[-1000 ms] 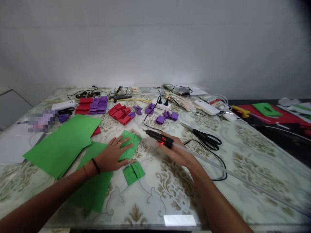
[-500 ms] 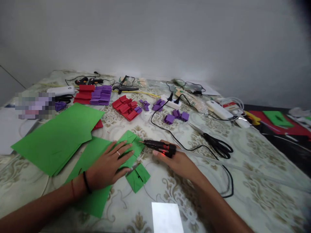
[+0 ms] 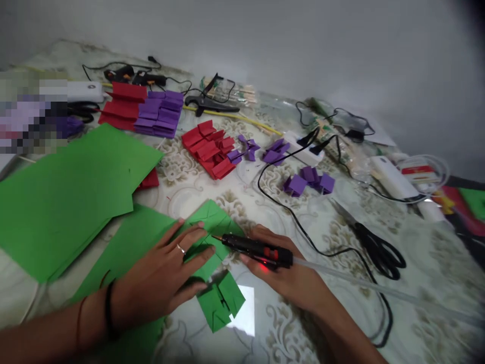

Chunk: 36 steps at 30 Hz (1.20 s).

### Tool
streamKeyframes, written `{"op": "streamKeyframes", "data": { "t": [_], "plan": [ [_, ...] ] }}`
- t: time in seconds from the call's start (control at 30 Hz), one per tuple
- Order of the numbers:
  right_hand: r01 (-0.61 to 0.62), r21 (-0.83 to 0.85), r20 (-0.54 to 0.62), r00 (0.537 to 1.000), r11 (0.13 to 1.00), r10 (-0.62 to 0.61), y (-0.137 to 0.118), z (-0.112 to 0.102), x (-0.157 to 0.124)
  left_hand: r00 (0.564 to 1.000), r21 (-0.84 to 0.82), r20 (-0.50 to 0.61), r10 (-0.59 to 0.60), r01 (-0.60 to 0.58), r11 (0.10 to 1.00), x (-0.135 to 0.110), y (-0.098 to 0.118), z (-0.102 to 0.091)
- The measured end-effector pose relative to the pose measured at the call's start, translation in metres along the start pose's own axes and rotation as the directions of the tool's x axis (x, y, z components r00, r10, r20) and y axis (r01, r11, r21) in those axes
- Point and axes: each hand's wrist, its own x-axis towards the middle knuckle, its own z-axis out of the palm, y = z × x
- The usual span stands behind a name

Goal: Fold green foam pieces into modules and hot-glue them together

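Observation:
My right hand (image 3: 282,270) is wrapped round a black glue gun (image 3: 253,248) with a red light glowing on it and a clear glue stick (image 3: 341,275) trailing from its back. The gun's nozzle points left, over a folded green paper piece (image 3: 215,222). With fingers spread, my left hand (image 3: 170,268) lies flat on that piece's left side. Just below it is a smaller folded green square (image 3: 222,301) with a dark slit. Under my left forearm lies a green sheet (image 3: 140,237), partly hidden. Whether the nozzle touches the paper I cannot tell.
Stacked green sheets (image 3: 76,192) lie left. Behind are folded red pieces (image 3: 210,149), purple pieces (image 3: 161,114) and small purple cubes (image 3: 295,186). Black scissors (image 3: 379,250), a looping black cord (image 3: 280,199) and a white power strip (image 3: 303,147) are right. Two more glue guns (image 3: 119,74) lie far back.
The view has tilted and come closer to the table. The glue gun's nozzle has moved further over the green folded piece. My left hand still rests on it.

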Motion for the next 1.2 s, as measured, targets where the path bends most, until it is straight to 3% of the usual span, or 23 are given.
{"op": "streamKeyframes", "data": {
  "t": [0.13, 0.33, 0.77, 1.2],
  "plan": [
    [0.054, -0.022, 0.072, 0.996, 0.998, -0.052, 0.001, 0.0, 0.001, 0.999, -0.044, 0.046, -0.024, 0.026, 0.999, 0.002, 0.0, 0.0],
    [0.025, -0.071, 0.082, 0.996, 0.997, -0.019, 0.004, 0.001, -0.001, 0.99, -0.077, 0.132, -0.054, 0.065, 0.995, 0.007, 0.0, -0.006],
    [-0.032, -0.145, 0.081, 0.996, 0.989, 0.044, 0.006, 0.002, -0.008, 0.983, -0.087, 0.171, -0.066, 0.082, 0.993, 0.006, 0.001, -0.006],
    [-0.058, -0.168, 0.088, 0.993, 0.984, 0.073, 0.005, 0.003, -0.009, 0.988, -0.123, 0.139, -0.06, 0.078, 0.989, 0.008, -0.001, -0.006]
  ]
}}
